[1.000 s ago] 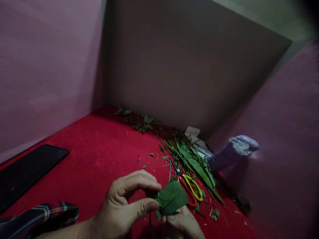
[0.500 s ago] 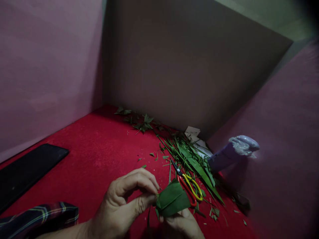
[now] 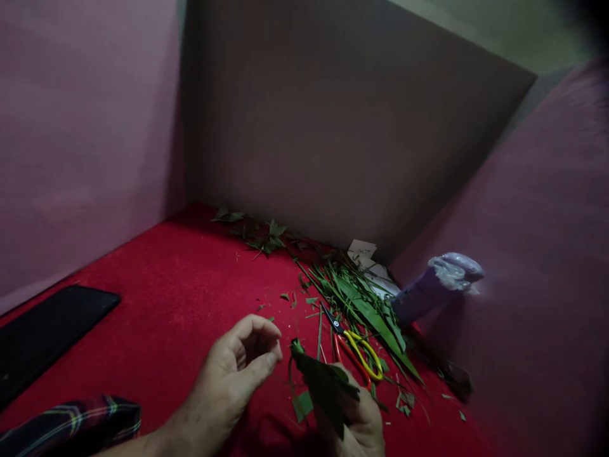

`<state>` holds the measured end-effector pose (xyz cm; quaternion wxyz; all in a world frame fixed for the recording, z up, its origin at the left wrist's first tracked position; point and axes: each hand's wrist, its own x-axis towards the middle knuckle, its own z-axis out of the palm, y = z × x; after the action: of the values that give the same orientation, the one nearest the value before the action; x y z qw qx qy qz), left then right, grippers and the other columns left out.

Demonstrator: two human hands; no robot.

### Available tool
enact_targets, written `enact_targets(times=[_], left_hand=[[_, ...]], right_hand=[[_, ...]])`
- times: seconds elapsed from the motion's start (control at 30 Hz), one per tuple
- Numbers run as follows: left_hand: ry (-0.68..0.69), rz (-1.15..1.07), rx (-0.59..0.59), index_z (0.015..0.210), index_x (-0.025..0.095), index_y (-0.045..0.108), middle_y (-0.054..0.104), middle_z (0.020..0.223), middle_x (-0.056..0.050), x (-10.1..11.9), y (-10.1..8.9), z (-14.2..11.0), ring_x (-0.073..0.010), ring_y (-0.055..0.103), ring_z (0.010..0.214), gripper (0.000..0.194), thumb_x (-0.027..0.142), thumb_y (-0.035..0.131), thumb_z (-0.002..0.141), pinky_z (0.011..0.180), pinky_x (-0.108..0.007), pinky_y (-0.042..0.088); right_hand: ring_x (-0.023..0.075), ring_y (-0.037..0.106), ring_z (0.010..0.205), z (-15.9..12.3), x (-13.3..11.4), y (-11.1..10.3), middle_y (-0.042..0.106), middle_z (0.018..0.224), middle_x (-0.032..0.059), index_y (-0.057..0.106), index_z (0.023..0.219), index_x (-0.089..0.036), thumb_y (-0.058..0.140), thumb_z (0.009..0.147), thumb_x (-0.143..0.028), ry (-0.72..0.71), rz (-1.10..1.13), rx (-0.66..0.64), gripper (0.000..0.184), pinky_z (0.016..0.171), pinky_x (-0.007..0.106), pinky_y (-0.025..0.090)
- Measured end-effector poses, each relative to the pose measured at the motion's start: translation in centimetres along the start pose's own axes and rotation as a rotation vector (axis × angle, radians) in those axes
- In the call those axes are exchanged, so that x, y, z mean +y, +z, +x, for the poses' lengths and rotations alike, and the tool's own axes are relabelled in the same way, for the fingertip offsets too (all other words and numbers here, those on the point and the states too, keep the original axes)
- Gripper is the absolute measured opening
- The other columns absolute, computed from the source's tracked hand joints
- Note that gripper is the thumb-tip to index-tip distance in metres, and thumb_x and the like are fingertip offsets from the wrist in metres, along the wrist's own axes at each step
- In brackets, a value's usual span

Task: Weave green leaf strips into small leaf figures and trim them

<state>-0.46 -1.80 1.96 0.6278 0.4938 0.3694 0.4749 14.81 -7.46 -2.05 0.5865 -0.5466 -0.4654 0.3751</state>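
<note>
Rising around the scene, pink walls [image 3: 85, 127] enclose a red surface [image 3: 181, 273]. A flat black slab [image 3: 52, 336] lies along its left side; a heap of long green leaves [image 3: 375, 317] sprawls to the right, near a purple cylinder [image 3: 421, 297] partly wrapped in clear plastic. The left hand [image 3: 233, 365] curls loosely, grasping nothing, just beside the folded green leaf [image 3: 321, 384], which the right hand [image 3: 364, 412] grips above the red surface. Beyond that hand lie black-bladed scissors [image 3: 349, 334] with red and yellow handles, among small leaf clippings [image 3: 406, 400].
</note>
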Motion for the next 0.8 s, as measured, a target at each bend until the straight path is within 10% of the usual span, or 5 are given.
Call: enact_targets(times=[0.3,0.47,0.8], left_hand=[[-0.136,-0.147,-0.23,0.098,0.02,0.062,0.064,0.088,-0.005,-0.4,-0.4,-0.4,-0.0191,0.057,0.084,0.022,0.024,0.059,0.077,0.078,-0.032,0.044],[-0.123,-0.181,-0.224,0.096,0.021,0.064,0.066,0.086,-0.004,-0.1,-0.4,-0.6,-0.0177,0.059,0.081,0.022,0.03,0.062,0.076,0.074,-0.028,0.046],[-0.153,-0.286,-0.246,0.081,0.021,0.071,0.072,0.073,-0.001,-0.1,-0.1,-0.7,-0.0113,0.064,0.066,0.016,0.02,0.076,0.066,0.067,-0.02,0.048]], right_hand=[[0.0128,0.054,0.045,0.3,-0.2,-1.1,0.065,0.06,0.0024,0.069,0.092,-0.024,0.058,0.079,-0.027,-0.52,-0.359,-0.144,0.017,0.047,0.022,0.039],[0.016,0.062,0.05,0.7,0.4,-2.3,0.07,0.066,0.0046,0.064,0.111,-0.027,0.055,0.081,-0.024,-0.547,-0.442,-0.374,0.031,0.049,0.022,0.042],[0.018,0.059,0.043,0.2,2.4,-2.0,0.064,0.048,0.002,0.063,0.113,-0.031,0.06,0.08,-0.029,-0.579,-0.615,-0.247,0.034,0.041,0.024,0.039]])
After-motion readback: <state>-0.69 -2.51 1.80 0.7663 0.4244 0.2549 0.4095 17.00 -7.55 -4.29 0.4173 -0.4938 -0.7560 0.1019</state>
